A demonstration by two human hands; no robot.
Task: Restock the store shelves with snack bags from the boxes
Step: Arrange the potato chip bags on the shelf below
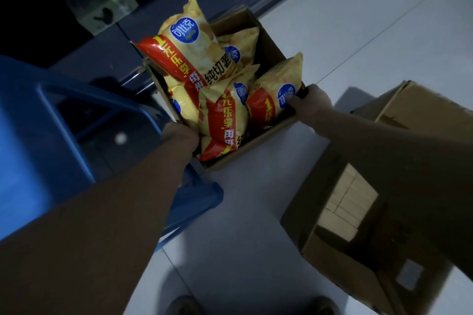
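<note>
An open cardboard box (268,54) sits on the pale floor, filled with several yellow-and-red snack bags (194,59). My left hand (179,139) grips the box's near left edge. On the right rim, my right hand (313,103) holds the box, its thumb pressed against one bag (275,92). One bag stands tall at the back of the pile. The dark store shelf (84,7) runs along the upper left, its contents barely visible.
A blue plastic crate or stool (38,115) stands at the left, touching the box. A second open cardboard box (358,202) with pale packs inside lies at the right, under my right arm. My shoes (186,305) show at the bottom edge.
</note>
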